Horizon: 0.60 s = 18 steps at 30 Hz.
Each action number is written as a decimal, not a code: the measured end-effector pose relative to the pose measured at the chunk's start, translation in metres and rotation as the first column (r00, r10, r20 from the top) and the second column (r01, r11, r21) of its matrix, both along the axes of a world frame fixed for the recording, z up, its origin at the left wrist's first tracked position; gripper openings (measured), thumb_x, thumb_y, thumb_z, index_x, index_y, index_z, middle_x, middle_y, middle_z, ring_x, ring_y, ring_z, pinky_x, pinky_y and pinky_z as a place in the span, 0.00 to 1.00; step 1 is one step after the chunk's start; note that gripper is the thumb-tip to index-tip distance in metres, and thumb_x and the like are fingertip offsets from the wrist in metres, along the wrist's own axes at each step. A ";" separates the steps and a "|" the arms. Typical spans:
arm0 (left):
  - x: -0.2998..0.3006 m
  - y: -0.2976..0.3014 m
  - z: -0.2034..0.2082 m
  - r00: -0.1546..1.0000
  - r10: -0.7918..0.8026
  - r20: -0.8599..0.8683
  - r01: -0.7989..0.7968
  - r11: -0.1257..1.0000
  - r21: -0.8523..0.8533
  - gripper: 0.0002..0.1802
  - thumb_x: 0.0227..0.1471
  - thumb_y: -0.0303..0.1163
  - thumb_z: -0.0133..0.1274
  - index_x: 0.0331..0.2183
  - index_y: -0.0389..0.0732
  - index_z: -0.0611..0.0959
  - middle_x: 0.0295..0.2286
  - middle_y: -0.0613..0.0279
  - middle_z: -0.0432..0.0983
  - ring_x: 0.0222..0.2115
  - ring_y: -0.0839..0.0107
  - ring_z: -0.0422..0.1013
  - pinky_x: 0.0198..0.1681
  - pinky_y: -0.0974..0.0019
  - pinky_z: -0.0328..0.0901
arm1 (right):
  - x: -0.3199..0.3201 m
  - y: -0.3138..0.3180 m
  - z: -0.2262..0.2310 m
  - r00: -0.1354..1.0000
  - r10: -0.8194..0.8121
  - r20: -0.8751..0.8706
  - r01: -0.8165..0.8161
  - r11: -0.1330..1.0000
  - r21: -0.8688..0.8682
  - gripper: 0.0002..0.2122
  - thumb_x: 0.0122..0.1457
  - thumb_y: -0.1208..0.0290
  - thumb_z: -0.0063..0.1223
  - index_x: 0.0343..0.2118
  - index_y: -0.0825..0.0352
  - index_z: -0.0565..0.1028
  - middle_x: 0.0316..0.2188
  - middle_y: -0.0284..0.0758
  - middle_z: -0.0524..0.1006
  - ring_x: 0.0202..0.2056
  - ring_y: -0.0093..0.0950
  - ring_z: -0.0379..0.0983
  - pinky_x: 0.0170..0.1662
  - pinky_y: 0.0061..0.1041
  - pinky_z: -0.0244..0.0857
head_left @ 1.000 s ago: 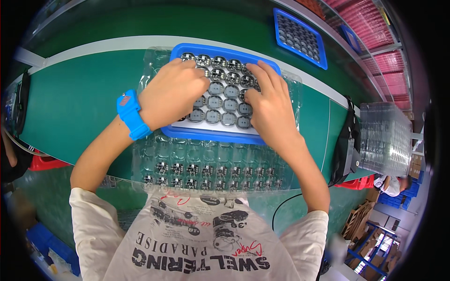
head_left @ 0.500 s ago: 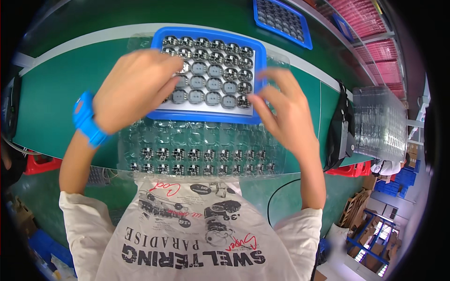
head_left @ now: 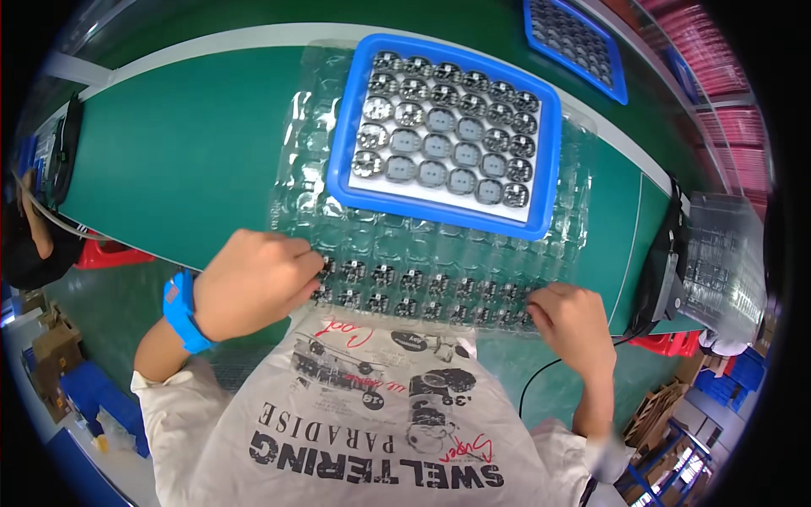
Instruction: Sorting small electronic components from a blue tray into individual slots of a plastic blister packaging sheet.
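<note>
head view: your hands have dropped from the blue tray to the near edge of the clear blister sheet beneath it, so the work has likely shifted to the sheet. your left hand curls its fingers onto the sheet's near-left corner; your right hand pinches the near-right corner. the sheet lies flat on the green table, long axis running left to right, its near rows filled with small dark parts.

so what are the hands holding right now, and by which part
Both hold the clear blister tray by its near edge: left hand at the near-left corner, right hand at the near-right corner.
</note>
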<state>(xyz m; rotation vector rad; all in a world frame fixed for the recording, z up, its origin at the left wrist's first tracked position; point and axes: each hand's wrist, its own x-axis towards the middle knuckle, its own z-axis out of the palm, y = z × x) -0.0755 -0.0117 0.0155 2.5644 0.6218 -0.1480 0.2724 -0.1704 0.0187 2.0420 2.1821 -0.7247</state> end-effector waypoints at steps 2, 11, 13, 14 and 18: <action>-0.001 -0.010 -0.012 0.999 -0.033 -0.009 0.033 0.999 0.030 0.06 0.44 0.28 0.60 0.26 0.38 0.79 0.22 0.58 0.72 0.23 0.58 0.72 0.25 0.57 0.66 | 0.004 0.002 0.004 0.999 0.037 -0.031 -0.036 0.999 0.027 0.04 0.50 0.75 0.60 0.27 0.67 0.77 0.24 0.38 0.76 0.28 0.40 0.74 0.29 0.37 0.66; 0.048 0.029 0.025 0.906 0.055 0.419 -0.167 0.958 0.235 0.06 0.44 0.21 0.59 0.27 0.38 0.77 0.22 0.58 0.67 0.24 0.58 0.68 0.26 0.57 0.64 | -0.014 0.061 0.042 0.995 0.058 -0.078 -0.011 0.864 0.503 0.03 0.45 0.80 0.59 0.26 0.68 0.77 0.24 0.35 0.71 0.27 0.36 0.71 0.29 0.34 0.65; 0.065 0.035 0.023 0.886 0.044 0.462 -0.200 0.934 0.295 0.07 0.44 0.21 0.59 0.28 0.38 0.77 0.24 0.58 0.68 0.26 0.58 0.67 0.27 0.58 0.64 | -0.020 0.084 0.030 0.994 0.105 -0.008 -0.072 0.740 0.669 0.05 0.43 0.80 0.59 0.26 0.68 0.78 0.27 0.35 0.71 0.30 0.35 0.71 0.30 0.34 0.65; 0.070 0.039 0.014 0.888 0.040 0.459 -0.203 0.928 0.312 0.07 0.44 0.22 0.59 0.28 0.38 0.77 0.25 0.58 0.68 0.27 0.59 0.67 0.28 0.58 0.64 | -0.021 0.093 0.022 0.993 0.119 -0.010 -0.081 0.732 0.677 0.05 0.42 0.80 0.58 0.25 0.68 0.77 0.27 0.35 0.71 0.30 0.35 0.71 0.31 0.34 0.65; 0.081 0.048 0.001 0.927 0.024 0.376 -0.192 0.888 0.418 0.08 0.43 0.22 0.60 0.29 0.39 0.77 0.27 0.61 0.68 0.31 0.61 0.67 0.28 0.61 0.65 | -0.025 0.108 0.009 0.991 0.131 0.035 -0.122 0.751 0.649 0.03 0.40 0.80 0.56 0.21 0.68 0.74 0.26 0.35 0.71 0.31 0.34 0.70 0.33 0.33 0.65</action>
